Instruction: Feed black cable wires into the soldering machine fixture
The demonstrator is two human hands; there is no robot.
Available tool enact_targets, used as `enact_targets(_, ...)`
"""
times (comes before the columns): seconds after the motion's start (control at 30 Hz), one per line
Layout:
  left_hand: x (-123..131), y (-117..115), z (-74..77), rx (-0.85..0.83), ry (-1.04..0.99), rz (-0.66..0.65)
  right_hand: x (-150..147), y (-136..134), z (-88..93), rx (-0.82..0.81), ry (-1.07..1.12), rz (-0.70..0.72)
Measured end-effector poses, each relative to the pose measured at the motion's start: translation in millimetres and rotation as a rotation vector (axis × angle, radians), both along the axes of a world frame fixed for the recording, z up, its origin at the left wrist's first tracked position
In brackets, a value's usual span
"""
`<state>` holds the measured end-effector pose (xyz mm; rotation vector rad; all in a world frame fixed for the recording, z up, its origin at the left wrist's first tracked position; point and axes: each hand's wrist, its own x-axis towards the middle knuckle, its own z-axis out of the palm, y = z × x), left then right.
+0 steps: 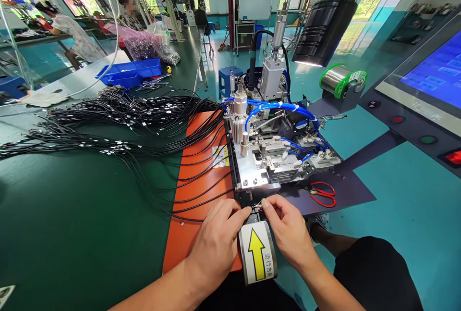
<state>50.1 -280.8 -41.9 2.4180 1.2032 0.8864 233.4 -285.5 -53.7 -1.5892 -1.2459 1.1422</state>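
At the front edge of a metal machine (248, 169), both my hands meet over a small black fixture. My right hand (288, 229) pinches thin coloured wires (258, 206) between thumb and forefinger. My left hand (218, 236) is closed, its thumb tip against the fixture just left of those wires. A black cable (192, 219) runs in under my left fingers, which hide its end. Several more black cables (201, 176) lie across the orange plate (176, 243) into the machine's left side. Just below the hands is a rounded cover (256, 253) with a yellow arrow.
A thick bundle of black cables (118, 109) lies on the green table (90, 205). Red-handled scissors (323, 194) rest right of the machine. Behind are a solder wire spool (338, 80) and a black lamp-like cylinder (322, 32). A screen panel (432, 75) stands right; two people sit far left.
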Motion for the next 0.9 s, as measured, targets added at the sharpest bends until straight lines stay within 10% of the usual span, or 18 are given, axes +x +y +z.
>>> enact_targets(0.9, 1.6, 4.2, 0.0, 0.033, 0.093, -0.013, 6.7, 1.8, -4.1, 0.066, -0.025, 0.044)
